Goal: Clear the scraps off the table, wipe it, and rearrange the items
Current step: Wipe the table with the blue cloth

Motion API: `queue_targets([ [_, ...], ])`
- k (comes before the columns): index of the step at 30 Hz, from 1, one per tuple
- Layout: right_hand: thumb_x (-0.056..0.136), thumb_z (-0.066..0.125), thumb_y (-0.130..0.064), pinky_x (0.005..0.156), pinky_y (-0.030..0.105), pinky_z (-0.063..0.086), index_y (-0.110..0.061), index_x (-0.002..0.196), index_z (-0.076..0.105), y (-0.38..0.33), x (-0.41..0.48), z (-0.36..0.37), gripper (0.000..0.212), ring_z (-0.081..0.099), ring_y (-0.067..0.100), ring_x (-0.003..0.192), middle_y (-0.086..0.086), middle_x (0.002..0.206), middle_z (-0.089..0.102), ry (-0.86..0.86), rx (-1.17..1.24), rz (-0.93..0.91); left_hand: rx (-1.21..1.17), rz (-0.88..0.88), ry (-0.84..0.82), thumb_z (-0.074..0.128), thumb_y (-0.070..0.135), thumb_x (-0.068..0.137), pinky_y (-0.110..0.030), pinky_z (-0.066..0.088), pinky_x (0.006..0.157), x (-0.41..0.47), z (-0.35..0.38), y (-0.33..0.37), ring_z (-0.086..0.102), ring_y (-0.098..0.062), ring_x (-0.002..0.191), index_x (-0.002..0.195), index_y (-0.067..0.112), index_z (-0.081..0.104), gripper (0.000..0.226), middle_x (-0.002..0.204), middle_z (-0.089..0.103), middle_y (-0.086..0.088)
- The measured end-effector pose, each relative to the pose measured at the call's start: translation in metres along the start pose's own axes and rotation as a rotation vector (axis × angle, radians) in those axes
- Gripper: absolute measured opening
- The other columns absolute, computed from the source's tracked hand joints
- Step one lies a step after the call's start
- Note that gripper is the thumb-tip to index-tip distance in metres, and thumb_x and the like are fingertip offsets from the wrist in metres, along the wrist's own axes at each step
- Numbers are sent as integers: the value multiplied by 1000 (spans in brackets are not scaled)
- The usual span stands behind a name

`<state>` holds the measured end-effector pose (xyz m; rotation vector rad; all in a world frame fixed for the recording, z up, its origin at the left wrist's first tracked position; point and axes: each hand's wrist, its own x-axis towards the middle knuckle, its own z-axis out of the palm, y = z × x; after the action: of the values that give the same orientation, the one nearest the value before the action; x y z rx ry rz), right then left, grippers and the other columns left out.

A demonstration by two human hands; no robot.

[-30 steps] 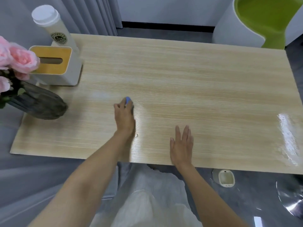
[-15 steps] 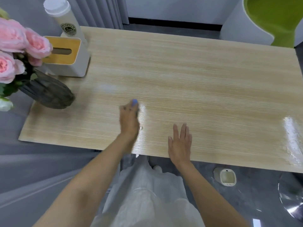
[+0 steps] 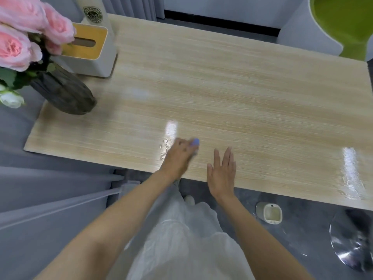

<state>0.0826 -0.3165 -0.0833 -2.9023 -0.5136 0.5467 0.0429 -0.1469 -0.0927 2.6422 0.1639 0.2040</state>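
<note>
My left hand [image 3: 177, 156] lies on the light wooden table [image 3: 242, 93] near its front edge, covering a small blue wiping cloth [image 3: 195, 142]; only a blue corner shows past the fingers. The fingers curl over the cloth. Just to its right, my right hand [image 3: 222, 170] lies flat on the table's front edge with straight fingers and holds nothing. A wet streak glints on the wood left of my left hand.
At the back left stand a white tissue box with a yellow top [image 3: 90, 51], a white bottle [image 3: 92, 15] behind it, and a dark vase [image 3: 64, 93] of pink roses [image 3: 18, 39]. A green and white chair [image 3: 333, 27] stands beyond the far right corner. A small white bin [image 3: 271, 213] is on the floor.
My left hand has slid the cloth rightwards and towards the front edge, closer to my right hand. My view has shifted left and nearer to the flowers.
</note>
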Motion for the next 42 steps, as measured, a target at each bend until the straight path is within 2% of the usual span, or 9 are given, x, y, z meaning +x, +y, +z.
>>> queue_targets([
  [3, 103, 24, -33, 119, 41, -1, -19, 153, 5, 3, -3, -1, 55, -11, 26, 147, 16, 158, -14, -5, 2, -10, 138, 251, 20, 41, 24, 101, -30, 44, 78, -3, -22, -40, 57, -29, 92, 118, 20, 58, 24, 123, 62, -5],
  [10, 103, 20, -33, 120, 41, -5, -19, 153, 1, -5, -18, 8, 55, -12, 25, 147, 14, 157, -16, -35, 13, -23, 112, -694, 325, 50, -10, 82, -45, 42, 87, -17, -47, -67, 45, -40, 108, 119, 7, 60, 42, 126, 53, -20],
  [15, 103, 22, -30, 120, 42, -4, -18, 153, 2, -8, -19, 11, 55, -11, 26, 147, 15, 158, -14, -21, 9, -28, 113, 101, 4, 54, 6, 87, -35, 53, 69, -32, 0, -2, 56, -35, 89, 115, 8, 65, 29, 115, 65, -15],
  [17, 103, 20, -32, 119, 41, -6, -20, 153, 2, -10, -18, 9, 55, -12, 24, 147, 13, 158, -14, -23, 48, -49, 126, 136, 64, 61, 3, 85, -36, 52, 69, -37, -15, -43, 54, -35, 91, 117, 11, 61, 33, 121, 63, -15],
  [24, 103, 17, -35, 119, 41, -7, -20, 153, 0, -22, -27, 14, 55, -14, 24, 146, 13, 158, -14, -60, 36, -113, 36, -813, 504, 48, -11, 80, -38, 37, 93, -52, -58, -81, 41, -42, 113, 114, 5, 62, 40, 126, 50, -20],
  [26, 103, 19, -35, 118, 43, -7, -19, 153, 0, -23, -27, 15, 55, -12, 27, 146, 15, 158, -13, -66, 2, -113, -44, -724, 372, 53, -3, 84, -40, 36, 102, -44, -35, -32, 40, -32, 120, 122, 11, 60, 41, 132, 48, -11],
  [30, 103, 21, -36, 118, 45, -3, -19, 153, 2, -24, -25, 16, 56, -10, 29, 146, 16, 158, -12, -71, -35, -105, -11, -22, 134, 57, 15, 92, -35, 46, 83, -55, -4, -9, 47, -25, 101, 116, 13, 66, 26, 123, 61, -8],
  [38, 103, 20, -36, 118, 43, -6, -19, 153, 1, -23, -27, 20, 56, -12, 28, 146, 15, 158, -12, -47, -24, -101, -75, -654, 519, 55, 19, 87, -41, 37, 96, -80, -51, -78, 46, -21, 95, 94, 6, 58, 15, 98, 49, -9],
  [42, 103, 19, -36, 119, 43, -5, -21, 153, 7, -22, -27, 18, 54, -10, 26, 147, 13, 159, -9, -37, 27, -94, -221, -266, 243, 56, -5, 85, -47, 43, 99, -82, -3, 13, 51, -30, 112, 112, 5, 63, 30, 118, 62, -11],
])
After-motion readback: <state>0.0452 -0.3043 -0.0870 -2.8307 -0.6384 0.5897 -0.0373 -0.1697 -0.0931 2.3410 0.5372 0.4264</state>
